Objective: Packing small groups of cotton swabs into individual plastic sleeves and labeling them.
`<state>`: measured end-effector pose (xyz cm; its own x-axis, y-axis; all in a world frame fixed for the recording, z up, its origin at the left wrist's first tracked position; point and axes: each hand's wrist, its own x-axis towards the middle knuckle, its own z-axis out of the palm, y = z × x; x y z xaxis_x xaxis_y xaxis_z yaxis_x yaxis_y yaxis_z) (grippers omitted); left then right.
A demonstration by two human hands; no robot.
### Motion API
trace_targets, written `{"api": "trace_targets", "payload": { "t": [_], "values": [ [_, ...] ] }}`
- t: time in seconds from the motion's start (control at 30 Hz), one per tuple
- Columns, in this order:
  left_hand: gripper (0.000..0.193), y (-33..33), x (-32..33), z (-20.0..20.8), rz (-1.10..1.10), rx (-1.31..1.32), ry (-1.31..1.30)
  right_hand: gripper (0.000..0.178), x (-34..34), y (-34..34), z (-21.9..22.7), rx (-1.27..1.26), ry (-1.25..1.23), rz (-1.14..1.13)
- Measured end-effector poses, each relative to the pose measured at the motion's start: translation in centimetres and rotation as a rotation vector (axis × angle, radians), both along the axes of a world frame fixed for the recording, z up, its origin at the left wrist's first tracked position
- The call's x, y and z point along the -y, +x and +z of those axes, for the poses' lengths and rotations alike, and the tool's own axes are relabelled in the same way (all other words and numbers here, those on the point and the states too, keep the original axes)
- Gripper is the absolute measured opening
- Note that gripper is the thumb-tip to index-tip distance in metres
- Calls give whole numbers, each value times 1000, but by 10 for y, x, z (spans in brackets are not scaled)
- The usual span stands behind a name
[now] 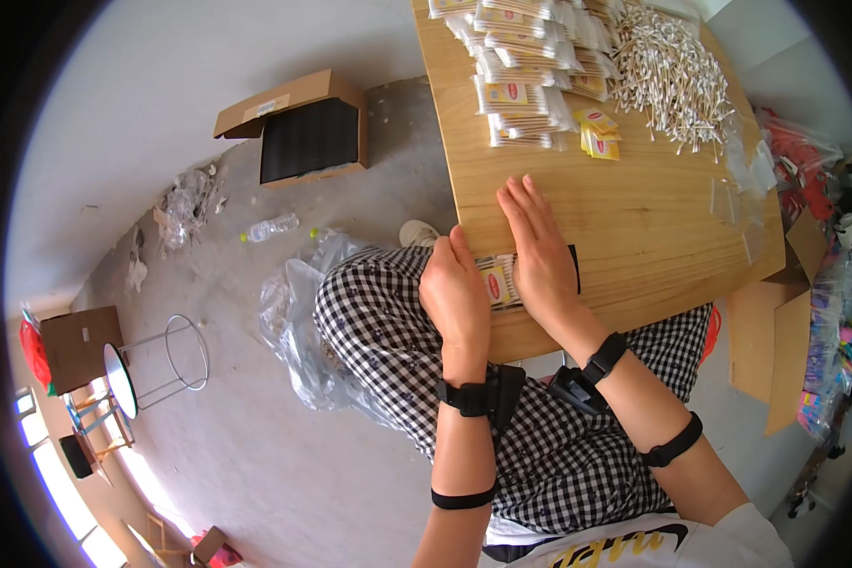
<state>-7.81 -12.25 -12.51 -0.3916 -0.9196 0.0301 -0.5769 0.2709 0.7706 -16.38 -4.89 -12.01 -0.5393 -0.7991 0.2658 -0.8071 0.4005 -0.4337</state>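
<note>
A small pack of cotton swabs (495,283) with a yellow and red label lies at the near left edge of the table, between my two hands. My left hand (456,292) is closed at the pack's left end, its fingers curled and partly hidden. Against the pack's right side rests my right hand (541,256), open, with its fingers stretched out together and pointing away from me. A flat black thing (576,271) shows from under the right hand; most of it is hidden.
Farther back on the wooden table (625,218) are stacked swab packs (525,95), yellow label cards (598,134) and a heap of loose cotton swabs (672,76). Clear plastic bags (750,180) lie at its right edge. An open cardboard box (312,133) stands on the floor.
</note>
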Motion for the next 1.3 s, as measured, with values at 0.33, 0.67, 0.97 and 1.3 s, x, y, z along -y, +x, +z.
{"api": "trace_targets", "payload": {
  "t": [0.33, 0.67, 0.97, 1.3],
  "values": [
    [38, 0, -1, -1, 0, 58, 45, 44, 18, 26, 4, 221, -181, 45],
    [38, 21, 16, 13, 41, -34, 191, 57, -10, 17, 1, 1057, -740, -40],
    [10, 23, -3, 14, -243, -78, -222, 60, -12, 37, 9, 1042, -716, -96],
    [11, 17, -8, 13, -157, -36, -236, 56, -19, 26, 10, 1084, -751, 10]
  ]
}}
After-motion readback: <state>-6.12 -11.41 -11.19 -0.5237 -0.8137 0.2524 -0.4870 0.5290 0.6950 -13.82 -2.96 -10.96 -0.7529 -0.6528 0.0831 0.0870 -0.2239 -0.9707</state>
